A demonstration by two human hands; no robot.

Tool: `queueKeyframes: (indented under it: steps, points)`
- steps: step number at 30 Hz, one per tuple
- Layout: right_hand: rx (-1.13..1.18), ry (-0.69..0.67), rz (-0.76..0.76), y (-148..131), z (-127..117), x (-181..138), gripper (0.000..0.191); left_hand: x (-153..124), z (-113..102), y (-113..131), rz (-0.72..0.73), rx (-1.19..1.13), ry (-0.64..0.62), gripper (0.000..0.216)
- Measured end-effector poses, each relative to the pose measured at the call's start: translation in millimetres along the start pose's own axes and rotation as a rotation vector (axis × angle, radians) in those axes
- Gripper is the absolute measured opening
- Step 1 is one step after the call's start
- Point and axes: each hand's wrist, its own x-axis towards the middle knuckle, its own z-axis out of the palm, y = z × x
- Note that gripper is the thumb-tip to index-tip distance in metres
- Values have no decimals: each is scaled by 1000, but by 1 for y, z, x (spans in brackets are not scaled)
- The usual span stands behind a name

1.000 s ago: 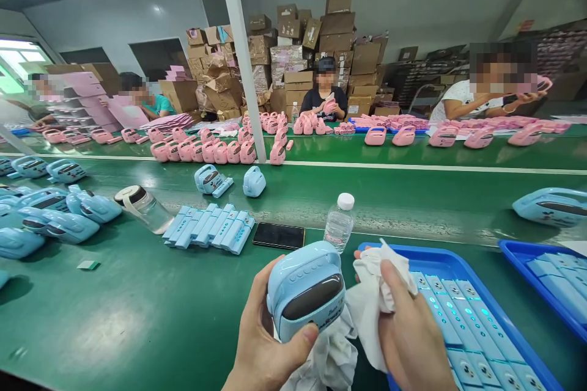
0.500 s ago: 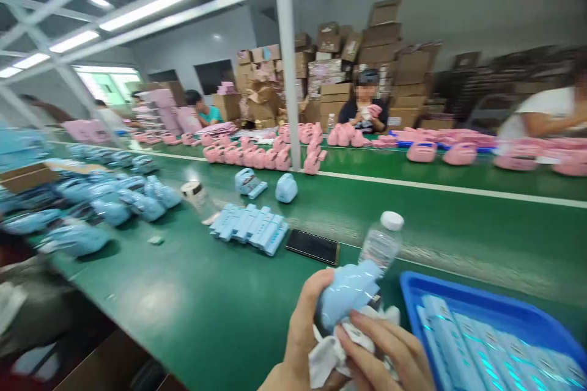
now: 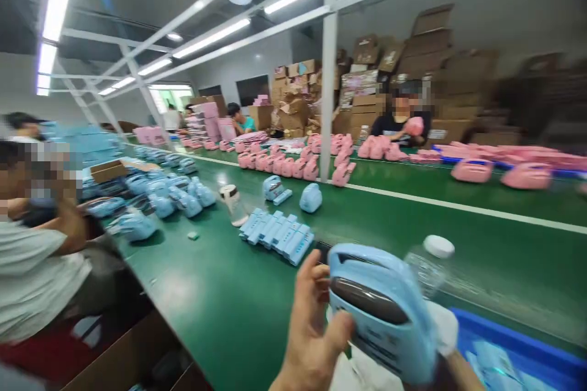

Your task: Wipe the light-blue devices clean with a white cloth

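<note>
My left hand (image 3: 312, 330) grips the left side of a light blue handheld device (image 3: 383, 311) with a dark window, held up over the near edge of the green table (image 3: 215, 299). My right hand (image 3: 447, 351) is mostly hidden behind the device, holding a white cloth (image 3: 443, 327) against its right side. The picture is blurred by head motion.
A clear water bottle (image 3: 431, 263) stands just behind the device, a blue tray (image 3: 518, 345) to its right. A row of blue bars (image 3: 277, 233), more blue devices (image 3: 160, 198) and a person's arm (image 3: 55, 238) lie left. Pink devices (image 3: 284, 165) and other workers are across the belt.
My head has turned left, bringing a seated person into view at the left. The blue device was turned over in my hands and raised, its dark window now facing me.
</note>
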Motion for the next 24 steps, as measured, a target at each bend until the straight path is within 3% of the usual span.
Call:
queueKeyframes:
  steps: [2, 5, 8, 10, 13, 16, 19, 21, 24]
  points:
    - [-18, 73, 42, -14, 4, -8, 40, -3, 0, 7, -40, 5, 53, 91]
    - [-49, 129, -69, -36, 18, -15, 27, -13, -1, 13, -249, -251, -25, 105]
    - [-129, 163, -229, -44, 28, -18, 26, -17, -4, 14, -392, -419, -27, 86]
    - [-108, 178, -93, -38, 30, -21, 24, -14, -7, 12, -386, -454, 3, 77]
    - [90, 194, 302, -22, 30, -23, 25, -9, -10, 9, -387, -524, 93, 71]
    - [160, 228, 420, -13, 29, -22, 40, -8, -11, 8, -374, -420, 163, 62]
    - [-9, 277, 262, -14, 26, -19, 33, -8, -9, 12, -314, -315, 178, 70]
    - [-155, 314, 37, -18, 25, -21, 20, -8, -7, 15, -325, -323, 173, 78]
    - [-264, 229, -332, -27, 30, -29, 34, -6, -4, 16, -346, -385, 197, 71]
